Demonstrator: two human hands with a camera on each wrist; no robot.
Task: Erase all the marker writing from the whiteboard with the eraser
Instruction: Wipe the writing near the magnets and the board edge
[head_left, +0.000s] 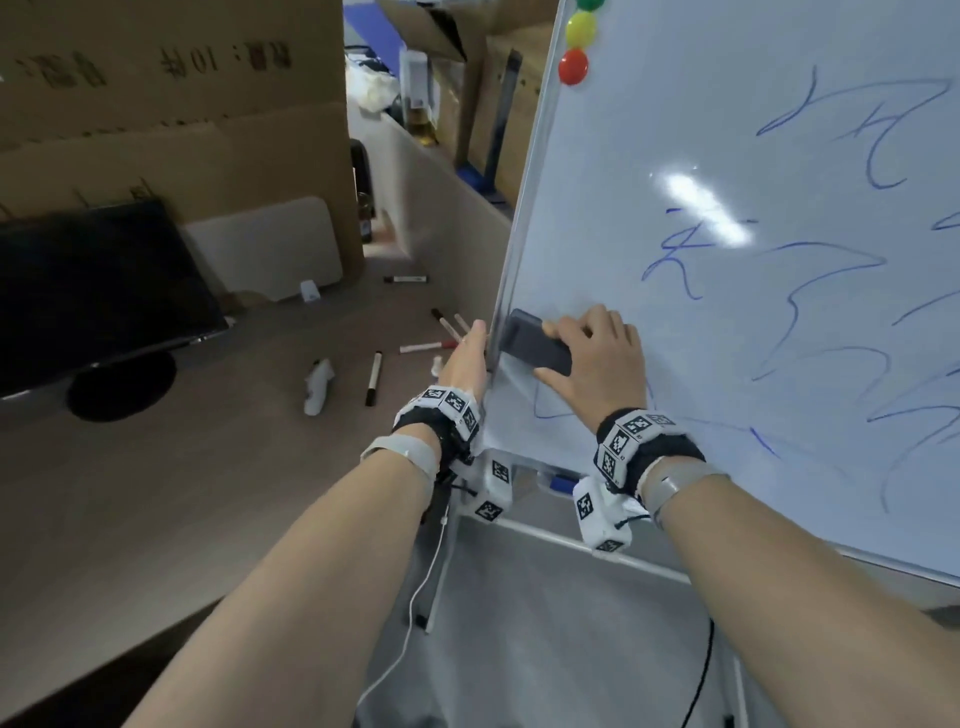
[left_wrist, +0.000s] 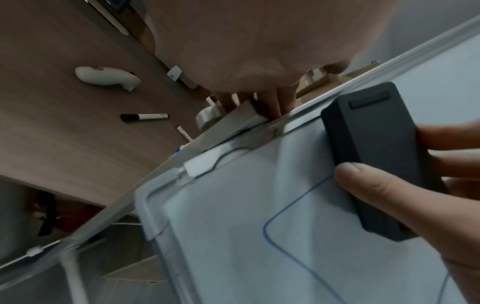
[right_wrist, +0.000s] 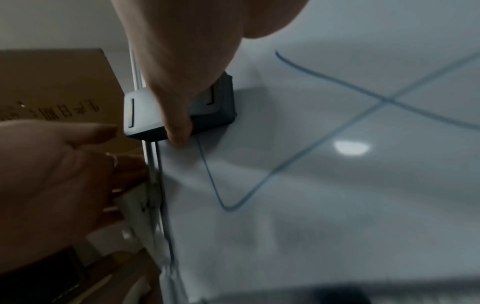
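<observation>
Glossy whiteboard (head_left: 727, 322), metal frame; matt plastic eraser (head_left: 535, 341); wood-grain desk (head_left: 182, 467).

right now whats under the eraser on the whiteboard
The eraser, gripped by the right hand, lies flat on the whiteboard at its left edge. A blue line runs in under its lower end. Any ink beneath it is covered.

cardboard box (head_left: 171, 78), upper left of head view: dark print seen upside down, only "10" and a colon legible, the other characters too blurred to read. whiteboard (head_left: 779, 312): loose blue marker strokes, none legible as words. wrist bands (head_left: 636, 441): black-and-white square code markers, no letters or numbers.
</observation>
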